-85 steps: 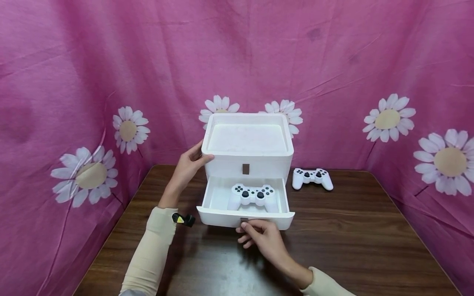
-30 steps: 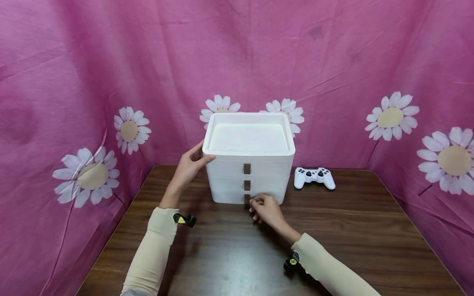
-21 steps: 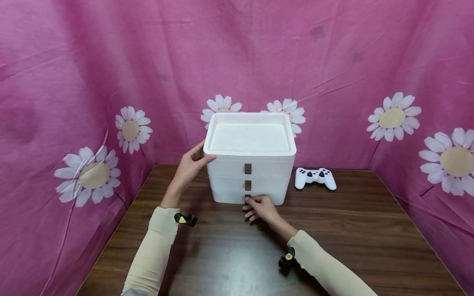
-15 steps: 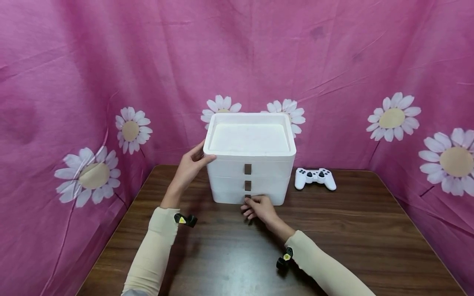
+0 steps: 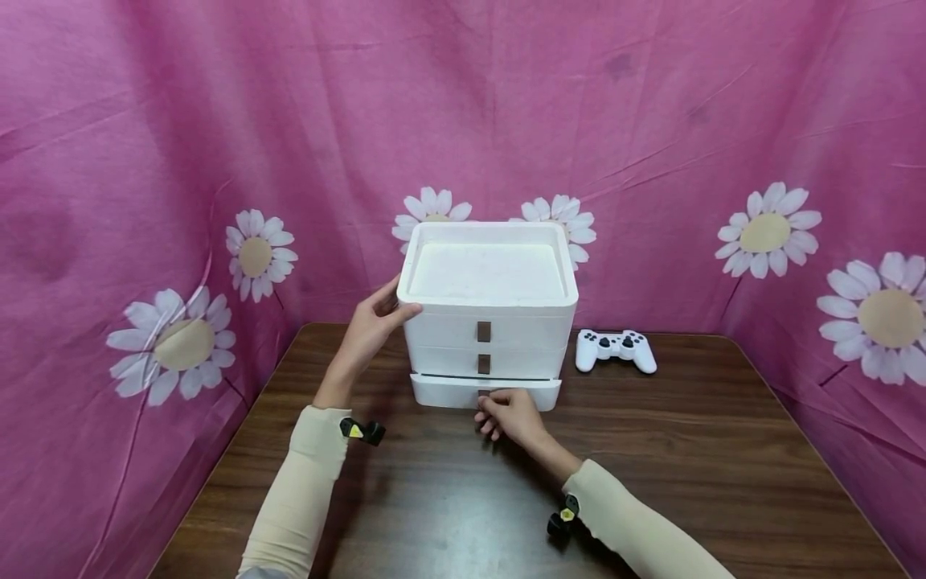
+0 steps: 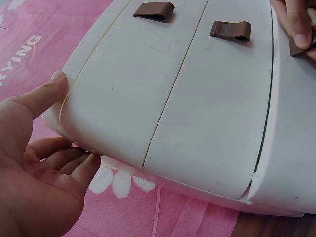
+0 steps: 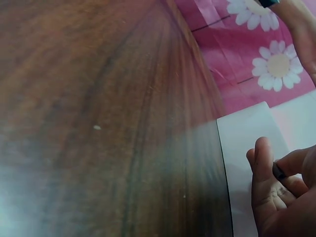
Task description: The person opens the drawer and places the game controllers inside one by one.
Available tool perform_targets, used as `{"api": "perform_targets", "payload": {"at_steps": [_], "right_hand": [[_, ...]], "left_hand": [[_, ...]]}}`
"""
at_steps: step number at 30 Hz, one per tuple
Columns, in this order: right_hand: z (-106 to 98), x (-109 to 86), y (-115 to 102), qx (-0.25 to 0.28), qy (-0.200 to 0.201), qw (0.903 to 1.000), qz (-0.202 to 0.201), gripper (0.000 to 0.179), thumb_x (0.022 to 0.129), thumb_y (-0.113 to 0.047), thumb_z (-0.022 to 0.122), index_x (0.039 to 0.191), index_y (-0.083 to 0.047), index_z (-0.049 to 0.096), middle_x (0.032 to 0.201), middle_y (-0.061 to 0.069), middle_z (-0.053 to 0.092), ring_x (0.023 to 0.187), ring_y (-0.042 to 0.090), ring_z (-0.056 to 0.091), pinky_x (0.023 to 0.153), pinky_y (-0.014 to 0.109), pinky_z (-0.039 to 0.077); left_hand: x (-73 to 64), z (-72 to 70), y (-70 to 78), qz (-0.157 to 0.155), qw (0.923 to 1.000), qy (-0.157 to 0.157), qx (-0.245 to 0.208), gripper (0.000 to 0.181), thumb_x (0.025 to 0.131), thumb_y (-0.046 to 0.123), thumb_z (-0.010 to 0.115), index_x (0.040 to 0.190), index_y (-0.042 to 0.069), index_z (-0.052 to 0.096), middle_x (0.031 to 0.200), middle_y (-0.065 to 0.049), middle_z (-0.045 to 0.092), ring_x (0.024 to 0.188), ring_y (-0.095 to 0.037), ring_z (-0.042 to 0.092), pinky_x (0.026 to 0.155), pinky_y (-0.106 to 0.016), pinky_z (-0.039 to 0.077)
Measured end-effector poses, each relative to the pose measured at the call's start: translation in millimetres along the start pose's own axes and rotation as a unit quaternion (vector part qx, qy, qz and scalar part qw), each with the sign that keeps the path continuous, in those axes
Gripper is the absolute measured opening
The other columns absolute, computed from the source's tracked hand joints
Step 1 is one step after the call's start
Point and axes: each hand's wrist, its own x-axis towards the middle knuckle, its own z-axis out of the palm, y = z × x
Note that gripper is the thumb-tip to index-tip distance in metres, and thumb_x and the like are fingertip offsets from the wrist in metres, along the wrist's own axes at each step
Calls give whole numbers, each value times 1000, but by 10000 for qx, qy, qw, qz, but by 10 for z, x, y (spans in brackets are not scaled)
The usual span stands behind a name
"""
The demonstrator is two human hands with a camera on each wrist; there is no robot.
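A white three-drawer unit [image 5: 448, 330] with brown pull tabs stands on the table. In the head view, my left hand [image 5: 364, 334] holds its upper left corner. The left wrist view shows the thumb on the front edge and the bent fingers against the side wall. My right hand [image 5: 515, 416] pinches the tab of the bottom drawer [image 5: 441, 393], which stands slightly out, leaving a thin dark gap above it. In the right wrist view, part of the dark tab [image 7: 278, 170] shows between thumb and finger. The drawer's inside is hidden.
A white game controller [image 5: 616, 351] lies on the dark wooden table [image 5: 694, 450], right of the unit. Pink cloth [image 5: 477, 104] with printed daisies hangs behind and at both sides. The unit's top is a shallow tray [image 5: 488, 269].
The bottom drawer went in after the middle drawer, holding a controller, was pushed shut. My right hand moved down to the bottom tab and has pulled that drawer slightly out. The left hand stays put.
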Motion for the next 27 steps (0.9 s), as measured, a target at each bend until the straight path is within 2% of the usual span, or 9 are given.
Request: {"api": "perform_targets", "payload": {"at_steps": [7, 14, 27], "right_hand": [[12, -149, 0, -150, -271, 9995, -117, 27, 105, -7, 64, 100, 16, 75, 81, 19, 79, 54, 7, 66, 48, 22, 55], [25, -325, 9, -182, -508, 9985, -71, 27, 104, -8, 65, 99, 16, 75, 79, 13, 79, 55, 6, 67, 48, 23, 55], [53, -686, -54, -208, -723, 9972, 13, 26, 104, -10, 67, 94, 13, 76, 81, 18, 79, 55, 7, 66, 47, 25, 57]], "left_hand": [[6, -3, 1, 13, 10000, -12, -38, 82, 95, 33, 84, 165, 22, 42, 169, -5, 45, 154, -20, 45, 123, -45, 44], [-1, 3, 4, -21, 10000, -13, -17, 82, 95, 34, 84, 165, 24, 42, 169, -3, 44, 154, -19, 44, 124, -46, 43], [13, 4, -14, 53, 10000, 4, 15, 81, 95, 35, 84, 165, 25, 43, 168, -2, 46, 153, -18, 46, 123, -46, 44]]}}
